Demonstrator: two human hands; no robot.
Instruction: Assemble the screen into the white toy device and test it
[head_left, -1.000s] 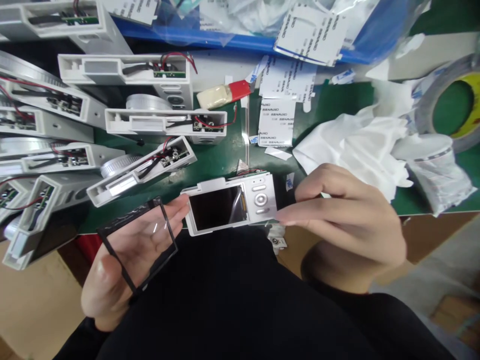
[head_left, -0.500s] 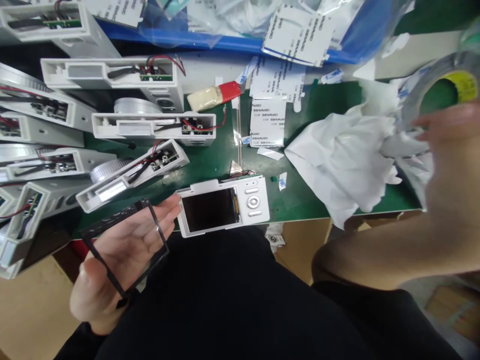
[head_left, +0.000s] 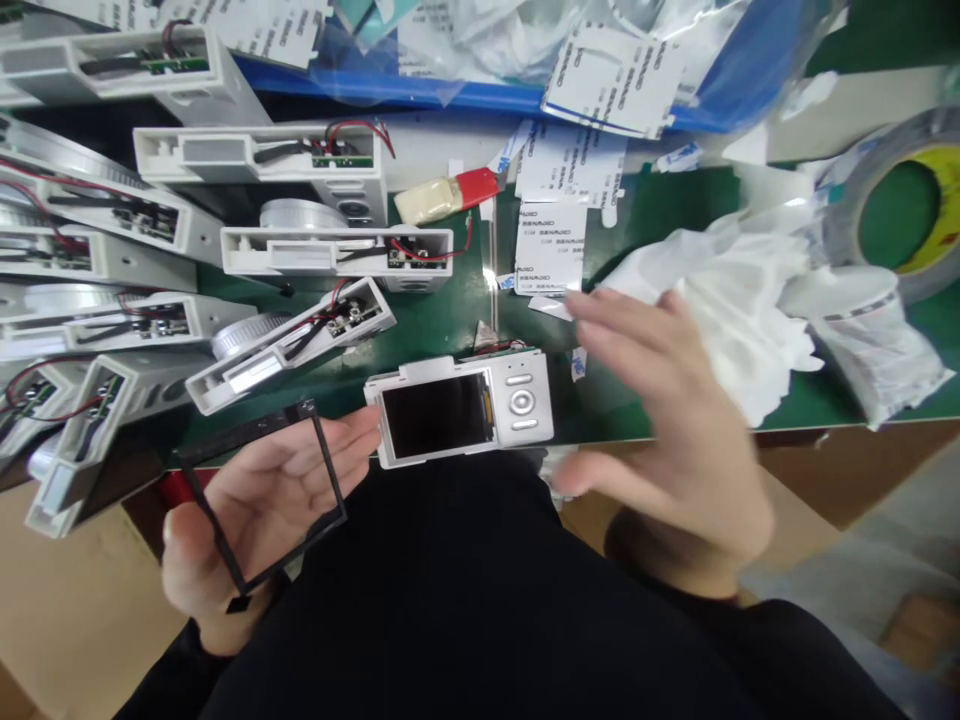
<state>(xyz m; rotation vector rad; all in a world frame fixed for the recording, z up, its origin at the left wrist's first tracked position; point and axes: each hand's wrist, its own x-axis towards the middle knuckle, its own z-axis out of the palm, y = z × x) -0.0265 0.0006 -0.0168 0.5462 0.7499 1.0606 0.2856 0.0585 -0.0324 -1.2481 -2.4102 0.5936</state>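
My left hand supports a black-edged rectangular screen cover, thumb at its left edge; the palm shows through its middle. The fingertips reach the left edge of a silver-white camera back, which lies at the table's front edge with a dark screen and round button pad facing up. My right hand is open, thumb and fingers apart, and holds nothing. It hovers to the right of the camera back, in front of a crumpled white cloth. Motion slightly blurs it.
Several opened white camera bodies with exposed red wires crowd the left. A red-handled brush lies behind the camera back, beside printed backing sheets. A grey tape roll sits far right. Across the back is a blue tray.
My right hand has come left from the tape roll to beside the camera back, its fingers spread. My left hand still holds the screen cover. The whole view has shifted slightly.
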